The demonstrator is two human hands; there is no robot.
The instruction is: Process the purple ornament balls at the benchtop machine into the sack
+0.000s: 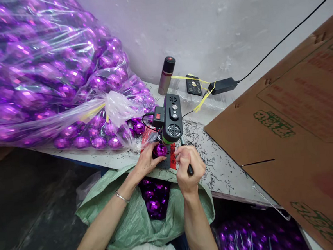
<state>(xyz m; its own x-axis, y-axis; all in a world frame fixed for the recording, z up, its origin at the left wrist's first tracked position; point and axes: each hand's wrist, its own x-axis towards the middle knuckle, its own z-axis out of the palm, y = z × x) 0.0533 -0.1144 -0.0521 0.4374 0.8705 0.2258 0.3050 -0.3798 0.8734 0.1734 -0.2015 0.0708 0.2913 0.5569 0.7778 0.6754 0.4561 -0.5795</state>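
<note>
My left hand (pixel 147 159) has a shiny purple faceted ball (pixel 160 150) pinched between thumb and fingers, right under the front end of a black machine (pixel 171 118) near the front edge of the white bench (pixel 107 157). My right hand (pixel 189 166) is wrapped in a fist around the black-handled metal lever (pixel 190 170) just beside it. Tips, imo: seat the ball squarely, hold it by its sides, and get those left fingertips well out from under the head before putting any weight on the lever. Smooth, even pressure probably beats a jerk, which could tilt or scuff the shell.
</note>
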